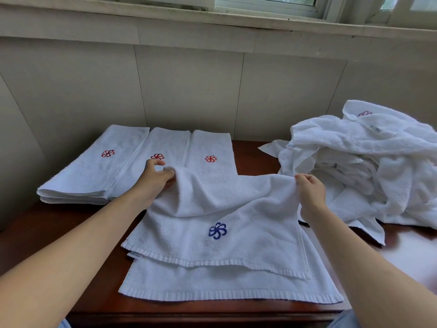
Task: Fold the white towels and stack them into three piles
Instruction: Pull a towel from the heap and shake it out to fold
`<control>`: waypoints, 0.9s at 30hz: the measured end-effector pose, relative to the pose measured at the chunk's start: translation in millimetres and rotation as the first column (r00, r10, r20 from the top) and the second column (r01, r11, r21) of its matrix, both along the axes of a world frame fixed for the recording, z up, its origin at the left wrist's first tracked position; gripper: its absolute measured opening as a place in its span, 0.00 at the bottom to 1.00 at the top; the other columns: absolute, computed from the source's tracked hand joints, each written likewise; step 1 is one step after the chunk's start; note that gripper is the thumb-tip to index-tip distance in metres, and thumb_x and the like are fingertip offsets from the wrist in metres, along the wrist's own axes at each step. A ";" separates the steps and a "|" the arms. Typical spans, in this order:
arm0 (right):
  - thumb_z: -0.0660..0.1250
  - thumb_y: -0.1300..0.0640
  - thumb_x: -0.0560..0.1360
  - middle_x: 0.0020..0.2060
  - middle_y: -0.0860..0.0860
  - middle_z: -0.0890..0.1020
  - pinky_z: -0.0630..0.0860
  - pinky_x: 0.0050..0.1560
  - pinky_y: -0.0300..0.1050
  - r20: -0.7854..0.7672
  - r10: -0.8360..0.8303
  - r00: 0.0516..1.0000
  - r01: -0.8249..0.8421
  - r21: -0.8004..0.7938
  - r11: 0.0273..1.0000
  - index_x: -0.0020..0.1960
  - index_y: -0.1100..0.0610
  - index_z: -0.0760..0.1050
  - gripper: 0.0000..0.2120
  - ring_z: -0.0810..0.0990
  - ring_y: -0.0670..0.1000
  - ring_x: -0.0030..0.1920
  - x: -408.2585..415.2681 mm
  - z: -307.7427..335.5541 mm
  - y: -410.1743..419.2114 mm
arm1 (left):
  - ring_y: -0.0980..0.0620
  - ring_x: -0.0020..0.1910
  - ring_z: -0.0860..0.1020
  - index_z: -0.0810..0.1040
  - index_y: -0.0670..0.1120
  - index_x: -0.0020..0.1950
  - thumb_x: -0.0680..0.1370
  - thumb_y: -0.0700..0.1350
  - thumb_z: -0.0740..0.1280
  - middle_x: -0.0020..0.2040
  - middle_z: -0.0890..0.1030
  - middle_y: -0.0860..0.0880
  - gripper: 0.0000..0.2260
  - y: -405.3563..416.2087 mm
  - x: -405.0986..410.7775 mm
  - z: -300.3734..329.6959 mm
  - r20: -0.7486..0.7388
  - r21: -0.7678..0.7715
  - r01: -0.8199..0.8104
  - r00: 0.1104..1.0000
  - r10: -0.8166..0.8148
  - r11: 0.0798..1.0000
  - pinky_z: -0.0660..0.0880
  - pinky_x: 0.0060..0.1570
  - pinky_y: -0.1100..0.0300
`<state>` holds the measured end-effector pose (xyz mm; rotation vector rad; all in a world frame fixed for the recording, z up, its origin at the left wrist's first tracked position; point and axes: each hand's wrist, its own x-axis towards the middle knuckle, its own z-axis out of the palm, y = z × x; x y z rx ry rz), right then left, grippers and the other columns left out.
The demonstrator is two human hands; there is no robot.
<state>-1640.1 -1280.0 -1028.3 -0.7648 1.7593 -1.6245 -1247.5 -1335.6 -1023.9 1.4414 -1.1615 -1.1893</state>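
A white towel with a blue flower emblem point(220, 247) lies doubled over on the dark wooden table point(71, 233) in front of me. My left hand point(156, 178) pinches its far left corner, and my right hand point(309, 192) pinches its far right corner, both lifted slightly off the table. Three folded white towel piles with red emblems lie side by side at the back left: the left pile point(94, 166), the middle pile point(156, 147) and the right pile point(210, 150). A heap of unfolded white towels point(369, 166) sits at the right.
A tiled wall point(189, 86) rises directly behind the table, with a window sill point(236, 22) above it. The table's front edge point(189, 316) runs below the towel. The heap reaches the right edge of the view.
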 end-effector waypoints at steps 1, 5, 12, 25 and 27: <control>0.64 0.57 0.77 0.39 0.50 0.77 0.72 0.39 0.44 -0.001 0.005 1.000 -0.005 0.002 1.000 0.45 0.55 0.79 0.05 0.73 0.49 0.39 0.5 -0.2 -0.2 | 0.47 0.50 0.84 0.68 0.56 0.64 0.79 0.48 0.70 0.51 0.85 0.45 0.17 0.7 -2.4 0.4 0.005 -0.018 0.002 1.000 -0.002 1.000 0.79 0.49 0.51; 0.65 0.57 0.77 0.39 0.49 0.77 0.72 0.41 0.44 -0.006 0.008 1.000 -0.008 0.001 1.000 0.45 0.55 0.79 0.05 0.73 0.49 0.40 1.5 0.6 -0.2 | 0.46 0.48 0.82 0.77 0.49 0.53 0.80 0.41 0.68 0.51 0.83 0.42 0.05 0.3 -6.8 8.0 -0.036 -0.120 -0.010 0.999 0.006 0.993 0.79 0.56 0.50; 0.69 0.55 0.77 0.41 0.51 0.79 0.73 0.36 0.43 0.065 0.103 0.993 -0.106 0.031 0.994 0.45 0.54 0.82 0.05 0.76 0.50 0.39 -2.0 6.8 3.3 | 0.47 0.54 0.83 0.85 0.46 0.51 0.81 0.38 0.66 0.54 0.85 0.44 0.09 -4.1 18.8 26.0 -0.221 -0.090 -0.133 0.969 0.111 0.987 0.81 0.50 0.56; 0.65 0.69 0.79 0.45 0.55 0.87 0.80 0.30 0.40 0.108 0.437 0.893 -0.450 0.270 0.851 0.54 0.55 0.84 0.13 0.86 0.51 0.35 -18.2 21.4 21.5 | 0.51 0.48 0.85 0.84 0.44 0.58 0.78 0.36 0.71 0.53 0.87 0.45 0.11 4.1 64.1 35.2 -0.139 0.090 0.160 0.979 -0.146 0.983 0.81 0.43 0.62; 0.62 0.71 0.78 0.47 0.54 0.86 0.80 0.33 0.40 0.042 0.418 0.907 -0.415 0.252 0.874 0.55 0.55 0.84 0.17 0.86 0.50 0.39 -20.2 32.9 30.0 | 0.49 0.52 0.83 0.84 0.44 0.60 0.78 0.35 0.70 0.55 0.86 0.44 0.12 9.7 67.4 35.4 -0.135 0.122 0.172 0.979 -0.155 0.978 0.79 0.48 0.59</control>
